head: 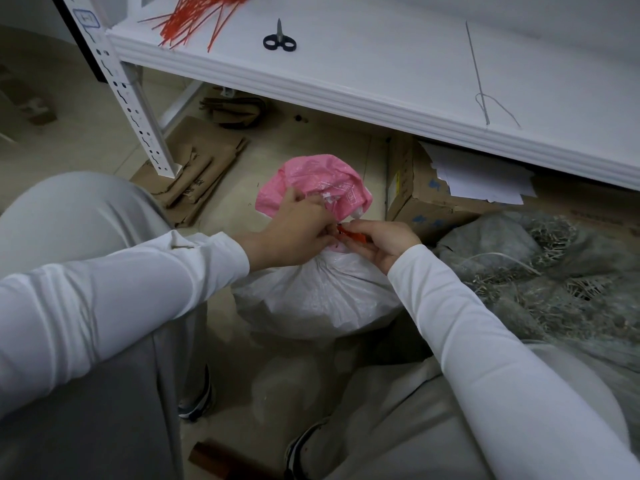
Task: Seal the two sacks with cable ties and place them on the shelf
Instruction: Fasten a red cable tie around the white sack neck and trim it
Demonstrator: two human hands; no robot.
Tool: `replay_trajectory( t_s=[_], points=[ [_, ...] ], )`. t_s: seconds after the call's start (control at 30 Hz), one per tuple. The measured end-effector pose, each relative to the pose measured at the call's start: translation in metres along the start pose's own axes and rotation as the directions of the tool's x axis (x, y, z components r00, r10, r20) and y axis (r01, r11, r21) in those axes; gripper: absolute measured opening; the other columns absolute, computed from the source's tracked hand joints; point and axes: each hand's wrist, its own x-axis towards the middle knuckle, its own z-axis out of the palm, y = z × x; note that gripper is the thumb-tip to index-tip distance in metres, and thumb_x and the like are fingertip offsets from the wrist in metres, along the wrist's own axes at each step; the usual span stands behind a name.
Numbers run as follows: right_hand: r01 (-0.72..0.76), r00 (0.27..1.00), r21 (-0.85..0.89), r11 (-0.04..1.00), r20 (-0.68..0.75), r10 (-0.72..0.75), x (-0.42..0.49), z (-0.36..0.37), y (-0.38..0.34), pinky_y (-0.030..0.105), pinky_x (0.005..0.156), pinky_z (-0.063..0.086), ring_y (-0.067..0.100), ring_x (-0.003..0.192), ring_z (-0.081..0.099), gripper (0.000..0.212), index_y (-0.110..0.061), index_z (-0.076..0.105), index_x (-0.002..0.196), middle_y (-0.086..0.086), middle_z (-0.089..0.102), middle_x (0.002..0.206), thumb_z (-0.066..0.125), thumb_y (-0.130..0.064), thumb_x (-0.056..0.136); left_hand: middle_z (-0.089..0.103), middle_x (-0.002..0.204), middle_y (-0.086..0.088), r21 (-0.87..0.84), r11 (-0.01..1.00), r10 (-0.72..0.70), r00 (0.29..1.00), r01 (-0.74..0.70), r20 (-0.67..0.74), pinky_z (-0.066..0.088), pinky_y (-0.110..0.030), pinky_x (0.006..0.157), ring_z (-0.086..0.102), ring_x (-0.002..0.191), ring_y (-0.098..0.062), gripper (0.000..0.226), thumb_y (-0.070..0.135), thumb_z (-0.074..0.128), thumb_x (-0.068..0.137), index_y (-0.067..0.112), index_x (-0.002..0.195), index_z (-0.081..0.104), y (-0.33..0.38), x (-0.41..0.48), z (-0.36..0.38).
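A white sack (pixel 318 296) with a pink top (pixel 311 174) stands on the floor between my knees, its neck gathered. My left hand (pixel 294 233) grips the bunched neck. My right hand (pixel 384 240) pinches an orange cable tie (pixel 349 233) at the neck, right beside the left hand's fingers. How far the tie goes round the neck is hidden by my hands. A grey sack (pixel 540 271) full of pale shreds lies to the right. The white shelf (pixel 381 74) is above, with a pile of orange cable ties (pixel 197 19) at its left.
Black-handled scissors (pixel 279 39) and a thin grey wire (pixel 485 98) lie on the shelf. Under it are a cardboard box (pixel 422 195) with white papers, and flattened brown paper bags (pixel 194 168) by the shelf post (pixel 138 109). My knees flank the sack.
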Motion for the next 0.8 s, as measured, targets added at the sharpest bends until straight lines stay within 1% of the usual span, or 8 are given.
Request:
replay_trajectory(
  t_s=[0.13, 0.27, 0.33, 0.43, 0.53, 0.6, 0.7, 0.8],
  points=[
    [0.025, 1.0, -0.032, 0.999, -0.008, -0.025, 0.002, 0.002, 0.004, 0.035, 0.08, 0.06, 0.027, 0.085, 0.073, 0.032, 0.009, 0.067, 0.101, 0.023, 0.072, 0.096, 0.077, 0.007, 0.071, 0.064, 0.086, 0.006, 0.015, 1.0, -0.022, 1.0, 0.021, 0.014, 0.022, -0.036, 0.091, 0.052, 0.097, -0.014, 0.013, 0.03, 0.06, 0.086, 0.022, 0.086, 0.07, 0.001, -0.001, 0.001],
    [0.056, 0.998, -0.035, 0.998, -0.015, -0.057, 0.0, 0.003, 0.004, 0.033, 0.075, 0.06, 0.027, 0.083, 0.074, 0.029, 0.011, 0.067, 0.097, 0.023, 0.072, 0.091, 0.077, 0.009, 0.07, 0.065, 0.087, 0.005, 0.044, 0.999, -0.03, 0.999, 0.029, 0.017, 0.022, -0.038, 0.092, 0.052, 0.098, -0.015, 0.014, 0.029, 0.059, 0.086, 0.02, 0.088, 0.07, 0.002, -0.002, 0.003],
    [0.06, 0.998, -0.031, 0.998, -0.013, -0.061, -0.001, 0.002, 0.003, 0.034, 0.076, 0.06, 0.027, 0.083, 0.073, 0.026, 0.01, 0.068, 0.095, 0.023, 0.072, 0.091, 0.076, 0.009, 0.07, 0.065, 0.089, 0.006, 0.043, 0.999, -0.023, 1.0, 0.023, 0.01, 0.022, -0.037, 0.092, 0.052, 0.099, -0.015, 0.014, 0.029, 0.06, 0.086, 0.021, 0.09, 0.07, 0.002, -0.001, 0.001],
    [0.076, 0.995, -0.013, 0.997, -0.057, -0.077, 0.001, 0.002, 0.0, 0.037, 0.079, 0.06, 0.027, 0.081, 0.074, 0.023, 0.009, 0.068, 0.09, 0.023, 0.072, 0.089, 0.076, 0.012, 0.069, 0.065, 0.095, 0.007, 0.051, 0.999, 0.009, 1.0, -0.01, 0.014, 0.022, -0.036, 0.092, 0.051, 0.103, -0.014, 0.015, 0.031, 0.059, 0.088, 0.023, 0.095, 0.069, 0.003, 0.003, -0.003],
    [0.102, 0.988, 0.022, 0.995, -0.122, -0.099, 0.003, 0.001, -0.002, 0.039, 0.078, 0.06, 0.028, 0.078, 0.073, 0.029, 0.009, 0.067, 0.092, 0.022, 0.072, 0.087, 0.077, 0.012, 0.066, 0.066, 0.101, 0.007, 0.084, 0.995, 0.05, 0.999, -0.051, 0.017, 0.023, -0.038, 0.095, 0.05, 0.109, -0.016, 0.017, 0.03, 0.058, 0.09, 0.023, 0.1, 0.069, 0.003, 0.005, -0.007],
    [0.112, 0.986, 0.054, 0.992, -0.13, -0.104, 0.004, 0.001, -0.003, 0.039, 0.078, 0.06, 0.028, 0.078, 0.073, 0.031, 0.009, 0.067, 0.094, 0.022, 0.072, 0.088, 0.078, 0.012, 0.066, 0.065, 0.103, 0.005, 0.094, 0.994, 0.048, 0.999, -0.05, 0.021, 0.023, -0.037, 0.096, 0.05, 0.11, -0.017, 0.017, 0.03, 0.057, 0.091, 0.022, 0.1, 0.069, 0.003, 0.006, -0.008],
    [0.111, 0.989, 0.1, 0.989, -0.113, -0.1, 0.001, 0.003, 0.0, 0.038, 0.076, 0.061, 0.028, 0.08, 0.073, 0.034, 0.009, 0.067, 0.098, 0.023, 0.072, 0.092, 0.078, 0.011, 0.066, 0.065, 0.096, 0.007, 0.029, 0.999, 0.027, 1.0, -0.027, 0.005, 0.022, -0.035, 0.093, 0.051, 0.105, -0.016, 0.014, 0.029, 0.057, 0.091, 0.022, 0.094, 0.069, 0.002, 0.005, -0.006],
    [0.113, 0.99, 0.107, 0.988, -0.091, -0.103, -0.002, 0.004, 0.002, 0.036, 0.075, 0.061, 0.027, 0.082, 0.073, 0.032, 0.009, 0.067, 0.099, 0.022, 0.072, 0.093, 0.078, 0.01, 0.069, 0.061, 0.088, 0.009, -0.023, 1.0, 0.02, 1.0, -0.021, -0.009, 0.022, -0.035, 0.091, 0.051, 0.1, -0.015, 0.01, 0.024, 0.059, 0.089, 0.021, 0.089, 0.068, 0.003, 0.001, -0.003]
  ],
)
